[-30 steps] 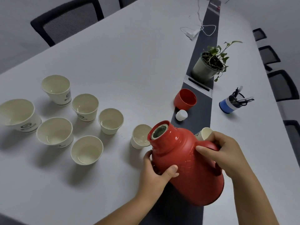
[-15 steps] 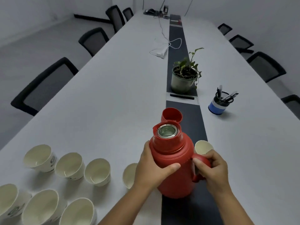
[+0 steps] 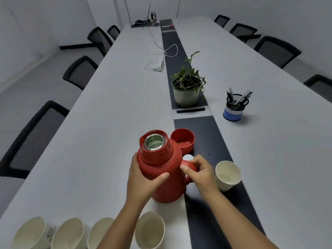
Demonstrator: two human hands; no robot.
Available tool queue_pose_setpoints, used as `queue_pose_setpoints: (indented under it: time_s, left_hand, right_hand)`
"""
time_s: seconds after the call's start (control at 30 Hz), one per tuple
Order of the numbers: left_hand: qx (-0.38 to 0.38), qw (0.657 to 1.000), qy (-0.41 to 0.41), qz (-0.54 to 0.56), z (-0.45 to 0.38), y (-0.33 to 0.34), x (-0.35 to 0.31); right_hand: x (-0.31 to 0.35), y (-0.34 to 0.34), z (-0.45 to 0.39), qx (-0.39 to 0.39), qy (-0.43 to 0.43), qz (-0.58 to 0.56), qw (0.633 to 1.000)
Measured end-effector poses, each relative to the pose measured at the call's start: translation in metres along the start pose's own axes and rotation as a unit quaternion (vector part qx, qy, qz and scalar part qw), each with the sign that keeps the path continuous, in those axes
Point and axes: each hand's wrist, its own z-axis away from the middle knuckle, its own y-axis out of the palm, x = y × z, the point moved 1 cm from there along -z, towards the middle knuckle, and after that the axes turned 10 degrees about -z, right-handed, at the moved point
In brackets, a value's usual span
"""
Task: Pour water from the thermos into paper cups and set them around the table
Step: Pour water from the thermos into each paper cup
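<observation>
Cups at the near left edge: four paper cups [image 3: 71, 234] line the bottom of my view, cut off by the frame. A second ago I saw seven or eight spread out on the left, so the rest have dropped out of sight as the head lifted.
Left hand: my left hand [image 3: 143, 178] is wrapped on the body of the thermos, thumb across the front, fingers hidden round the far side.
Thermos: the red thermos [image 3: 161, 169] now stands upright on the table [image 3: 107, 123] at the edge of the dark centre strip; a second ago it was tipped over toward a cup. I read that as one pour ended.
Mouth: open, steel rim showing; I cannot tell the water level.
Lid: the red lid [image 3: 182, 140] sits mouth-up just behind the thermos. A white stopper [image 3: 188, 156] peeks out between thermos and right hand, mostly covered.
Right hand: my right hand [image 3: 199, 172] is closed on the handle, which it largely hides.
Cup on the right: one paper cup [image 3: 228, 175] just beside that hand, on the strip; whether it holds water I cannot make out.
</observation>
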Motion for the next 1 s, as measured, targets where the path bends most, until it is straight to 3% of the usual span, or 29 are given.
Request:
queue_pose_setpoints:
  time_s: [0.27,0.4,0.5,0.57,0.67,0.73,0.8,1.0]
  left_hand:
    - [-0.022,0.999,-0.016,-0.024,0.012,0.000,0.003]
    - [-0.105,0.990,-0.036,-0.085,0.044,0.018,-0.001]
    - [-0.149,0.980,0.064,-0.116,0.084,0.046,-0.008]
    - [-0.116,0.973,0.143,-0.141,0.110,0.069,-0.004]
    - [-0.012,0.951,0.206,-0.228,0.140,0.100,0.017]
    - [0.068,0.924,0.191,-0.323,0.156,0.114,0.034]
    - [0.096,0.895,0.150,-0.410,0.166,0.119,0.045]
    - [0.150,0.840,0.099,-0.512,0.169,0.123,0.054]
  right_hand:
    - [-0.018,0.006,0.004,0.024,0.013,0.026,0.999]
    - [-0.007,-0.019,0.030,-0.007,-0.066,0.089,0.994]
    - [-0.002,-0.064,0.059,-0.076,-0.139,0.098,0.982]
    - [-0.005,-0.096,0.071,-0.115,-0.160,0.109,0.974]
    - [-0.022,-0.132,0.073,-0.166,-0.095,0.106,0.976]
    - [-0.040,-0.145,0.066,-0.160,-0.003,0.115,0.980]
    - [-0.053,-0.151,0.055,-0.133,0.049,0.127,0.982]
    - [-0.062,-0.142,0.009,-0.041,0.028,0.146,0.988]
